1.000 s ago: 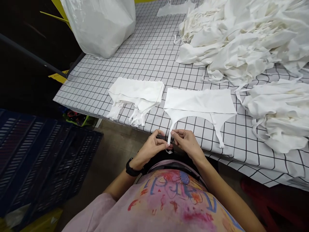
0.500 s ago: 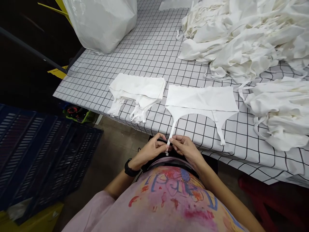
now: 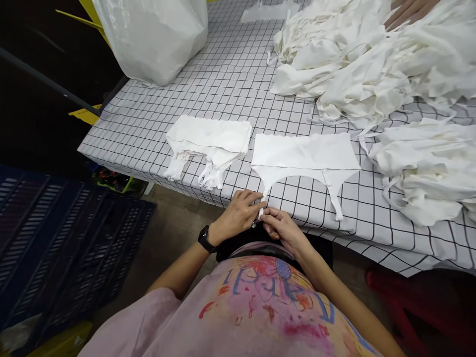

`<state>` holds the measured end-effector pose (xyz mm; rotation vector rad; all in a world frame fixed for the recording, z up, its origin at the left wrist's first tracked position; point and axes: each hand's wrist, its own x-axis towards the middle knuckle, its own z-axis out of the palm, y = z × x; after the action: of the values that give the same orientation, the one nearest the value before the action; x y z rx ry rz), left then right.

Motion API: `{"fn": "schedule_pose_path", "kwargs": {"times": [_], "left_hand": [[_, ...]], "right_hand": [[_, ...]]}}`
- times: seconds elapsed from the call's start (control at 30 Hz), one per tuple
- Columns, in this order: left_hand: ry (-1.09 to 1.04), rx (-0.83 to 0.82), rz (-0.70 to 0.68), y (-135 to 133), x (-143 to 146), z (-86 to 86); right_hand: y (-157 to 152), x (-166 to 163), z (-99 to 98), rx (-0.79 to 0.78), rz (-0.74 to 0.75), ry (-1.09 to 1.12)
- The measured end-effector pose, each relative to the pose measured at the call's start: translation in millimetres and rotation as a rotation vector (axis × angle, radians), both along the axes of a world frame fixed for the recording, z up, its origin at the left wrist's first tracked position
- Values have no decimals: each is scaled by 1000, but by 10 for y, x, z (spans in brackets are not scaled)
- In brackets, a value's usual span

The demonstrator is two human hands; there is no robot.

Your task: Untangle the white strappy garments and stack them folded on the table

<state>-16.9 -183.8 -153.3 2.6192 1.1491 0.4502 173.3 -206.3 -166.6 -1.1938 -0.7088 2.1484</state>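
Observation:
A flat white garment (image 3: 303,152) lies spread on the grid-patterned table (image 3: 230,79), with two narrow straps hanging toward the front edge. My left hand (image 3: 238,214) and my right hand (image 3: 281,227) meet at the end of the left strap (image 3: 263,205), both pinched on it at the table's edge. The other strap (image 3: 335,201) lies free on the table. To the left rests a neat stack of folded white garments (image 3: 210,145).
A big heap of loose white garments (image 3: 372,59) fills the back right, with a smaller pile (image 3: 424,168) at the right. A white plastic bag (image 3: 152,37) stands at the back left. Dark blue crates (image 3: 63,233) sit on the floor to the left.
Both hands have kept their pinch on the left strap's end. My left hand has slid up over the strap onto the table's edge.

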Motion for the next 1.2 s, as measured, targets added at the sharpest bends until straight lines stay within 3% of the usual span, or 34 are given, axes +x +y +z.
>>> {"fn": "schedule_pose_path", "kwargs": {"times": [0.17,0.4,0.7,0.8,0.93,1.07,1.2], "left_hand": [[-86,83,26,-30,29,-73],[-78,122,88,-33,92,-104],[-130,114,203,-40,170,-141],[-125,117,201,-45,196,-138],[-127,81,185,-52,211,-126],[-184,16,178,-89,251,8],[-369,-33,70,-130,366,248]], "right_hand": [[-23,32,8,-40,53,78],[-105,87,79,71,141,48],[-401,656,647,288,431,-335],[-457,808,737,380,452,-438],[-435,842,694,418,277,-492],[-335,755,649,200,-14,-364],[-166,635,671,104,-235,-206]]}}
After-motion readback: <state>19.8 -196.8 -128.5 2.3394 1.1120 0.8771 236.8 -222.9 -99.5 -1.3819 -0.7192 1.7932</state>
